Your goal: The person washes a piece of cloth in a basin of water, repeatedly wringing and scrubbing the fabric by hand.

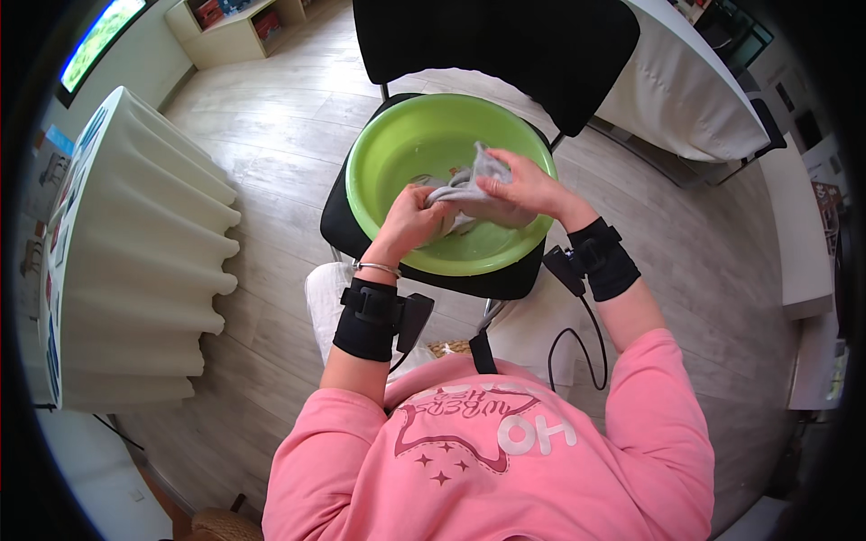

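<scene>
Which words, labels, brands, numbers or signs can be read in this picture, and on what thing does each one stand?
Pink sweatshirt: pale and darker lettering on the chest; I do not copy the wording.
Flat items on the white-draped table: too small to read.
Grey cloth in the left hand and right hand: no readable lettering.
Round green plastic basin: none visible.

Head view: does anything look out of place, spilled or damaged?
Mildly odd: the green basin sits on a black chair, a place for sitting. The left hand and right hand both hold a grey cloth; I see no spill or damage.
</scene>
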`<state>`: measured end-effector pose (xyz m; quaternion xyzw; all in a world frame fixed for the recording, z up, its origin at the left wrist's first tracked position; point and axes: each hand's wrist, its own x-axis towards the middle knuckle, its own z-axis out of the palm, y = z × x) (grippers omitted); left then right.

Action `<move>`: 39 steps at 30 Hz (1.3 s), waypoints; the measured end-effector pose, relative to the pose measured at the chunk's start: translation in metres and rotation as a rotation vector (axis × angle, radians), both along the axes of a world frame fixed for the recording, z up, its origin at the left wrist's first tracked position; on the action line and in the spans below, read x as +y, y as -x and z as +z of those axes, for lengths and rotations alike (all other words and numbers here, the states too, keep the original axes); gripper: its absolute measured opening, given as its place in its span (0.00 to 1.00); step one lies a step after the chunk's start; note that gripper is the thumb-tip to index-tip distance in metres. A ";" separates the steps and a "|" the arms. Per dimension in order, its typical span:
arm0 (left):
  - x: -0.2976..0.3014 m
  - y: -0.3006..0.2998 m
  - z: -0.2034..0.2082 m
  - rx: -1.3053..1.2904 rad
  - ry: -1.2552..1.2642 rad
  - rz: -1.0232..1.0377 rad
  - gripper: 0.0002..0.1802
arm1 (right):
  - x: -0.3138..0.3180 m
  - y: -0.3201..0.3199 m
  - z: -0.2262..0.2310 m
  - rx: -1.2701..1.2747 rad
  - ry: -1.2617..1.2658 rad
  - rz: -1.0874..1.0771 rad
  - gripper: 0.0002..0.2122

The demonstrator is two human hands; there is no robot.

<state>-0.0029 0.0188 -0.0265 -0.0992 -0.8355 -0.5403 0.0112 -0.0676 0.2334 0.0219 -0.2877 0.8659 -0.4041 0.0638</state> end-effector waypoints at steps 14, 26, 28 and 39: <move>0.018 0.012 0.013 -0.440 -1.645 -0.089 0.15 | -0.016 -0.024 -0.004 -0.691 0.161 -0.022 0.34; 0.051 0.024 0.007 -0.330 -1.260 0.400 0.20 | -0.059 -0.032 -0.021 -0.053 0.000 -0.261 0.25; 0.055 0.027 0.004 -0.300 -1.268 0.423 0.18 | -0.062 -0.032 -0.022 0.025 -0.102 -0.284 0.25; 0.051 0.032 -0.015 -0.310 -1.146 0.446 0.15 | -0.064 -0.028 -0.018 0.159 -0.214 -0.160 0.19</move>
